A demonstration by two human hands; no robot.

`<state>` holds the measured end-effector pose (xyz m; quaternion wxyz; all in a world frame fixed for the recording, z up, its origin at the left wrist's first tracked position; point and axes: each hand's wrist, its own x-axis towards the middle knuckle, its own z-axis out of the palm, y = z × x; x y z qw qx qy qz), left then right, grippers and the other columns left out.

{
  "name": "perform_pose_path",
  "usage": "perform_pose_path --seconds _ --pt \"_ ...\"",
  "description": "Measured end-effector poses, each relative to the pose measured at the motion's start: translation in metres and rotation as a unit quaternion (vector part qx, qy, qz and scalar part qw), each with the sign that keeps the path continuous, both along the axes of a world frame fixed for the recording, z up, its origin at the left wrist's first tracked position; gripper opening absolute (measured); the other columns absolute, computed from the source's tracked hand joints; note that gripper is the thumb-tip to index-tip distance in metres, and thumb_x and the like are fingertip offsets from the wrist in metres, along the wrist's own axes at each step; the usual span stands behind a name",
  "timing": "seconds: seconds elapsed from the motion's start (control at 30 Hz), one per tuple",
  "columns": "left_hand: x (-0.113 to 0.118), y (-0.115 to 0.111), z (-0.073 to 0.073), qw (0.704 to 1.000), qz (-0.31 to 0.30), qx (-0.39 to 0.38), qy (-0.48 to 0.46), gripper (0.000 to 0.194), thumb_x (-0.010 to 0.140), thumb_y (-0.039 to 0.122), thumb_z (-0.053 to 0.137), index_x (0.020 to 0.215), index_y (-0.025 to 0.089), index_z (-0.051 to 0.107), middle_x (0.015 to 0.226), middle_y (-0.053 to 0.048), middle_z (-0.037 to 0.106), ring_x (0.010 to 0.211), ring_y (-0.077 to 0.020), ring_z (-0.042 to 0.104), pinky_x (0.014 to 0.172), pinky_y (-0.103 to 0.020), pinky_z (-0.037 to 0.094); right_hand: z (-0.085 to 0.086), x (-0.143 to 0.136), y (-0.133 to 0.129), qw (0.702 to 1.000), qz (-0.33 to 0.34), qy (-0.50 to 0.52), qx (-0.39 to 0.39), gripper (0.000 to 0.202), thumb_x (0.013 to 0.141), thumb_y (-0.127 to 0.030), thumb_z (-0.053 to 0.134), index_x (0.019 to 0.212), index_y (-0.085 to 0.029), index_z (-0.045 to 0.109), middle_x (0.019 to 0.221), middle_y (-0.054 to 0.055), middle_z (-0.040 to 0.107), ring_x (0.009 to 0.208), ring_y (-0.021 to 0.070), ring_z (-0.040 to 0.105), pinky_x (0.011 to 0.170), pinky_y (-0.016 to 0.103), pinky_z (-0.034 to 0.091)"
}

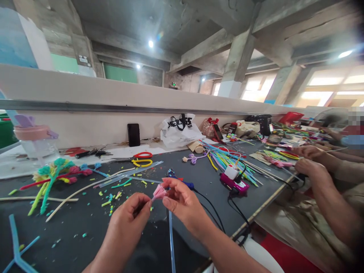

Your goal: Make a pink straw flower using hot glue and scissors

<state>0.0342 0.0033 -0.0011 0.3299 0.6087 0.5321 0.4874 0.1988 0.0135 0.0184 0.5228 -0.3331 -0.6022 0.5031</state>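
Low over the dark table, a small pink pipe-cleaner flower (pixel 159 192) is between my hands. My left hand (pixel 129 217) is closed, thumb and forefinger pinching its thin stem end. With thumb and fingers curled, my right hand (pixel 184 206) grips the fuzzy pink petals from the other side. Partly hidden behind my right fingers lies a blue tool with a black cord, seemingly a glue gun (pixel 186 184). A translucent blue strip (pixel 171 242) runs from below the hands toward the table's near side.
Pipe-cleaner flowers (pixel 58 170) in green, yellow and pink lie left, near a bottle (pixel 36 140). Scissors (pixel 142 159), a phone (pixel 133 135) and a white bag (pixel 182 131) line the back. Right are pipe cleaners (pixel 227 157), a purple power strip (pixel 234 184) and a co-worker's hands (pixel 308 165).
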Motion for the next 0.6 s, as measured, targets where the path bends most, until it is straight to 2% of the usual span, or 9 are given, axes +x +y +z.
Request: perform_pose_path --seconds 0.17,0.4,0.6 --pt "0.001 -0.001 -0.002 0.998 -0.006 0.014 0.055 0.013 0.077 0.033 0.056 0.075 0.022 0.063 0.066 0.002 0.061 0.061 -0.0144 0.054 0.057 -0.021 0.039 -0.003 -0.003 0.001 1.0 -0.006 0.011 -0.019 0.03 0.076 -0.034 0.066 0.102 -0.02 0.067 0.087 0.003 0.068 0.077 0.0159 0.061 0.078 0.033 0.047" --pt "0.002 -0.006 0.002 0.991 -0.01 0.02 0.132 0.017 0.082 0.033 0.047 0.077 0.023 0.06 0.067 0.003 0.061 0.061 -0.0135 0.054 0.057 -0.022 0.04 -0.008 -0.008 0.0 0.998 -0.062 0.005 -0.03 0.029 0.071 -0.032 0.07 0.096 -0.018 0.069 0.079 0.002 0.069 0.068 0.0149 0.061 0.07 0.03 0.049" --pt "0.002 -0.008 0.002 0.985 -0.009 0.053 0.165 0.017 0.083 0.031 0.047 0.075 0.023 0.059 0.067 0.004 0.061 0.061 -0.0127 0.055 0.057 -0.021 0.04 -0.008 -0.011 -0.001 0.997 -0.073 0.01 -0.02 0.022 0.071 -0.028 0.069 0.09 -0.018 0.067 0.076 0.001 0.068 0.066 0.0139 0.061 0.067 0.028 0.05"
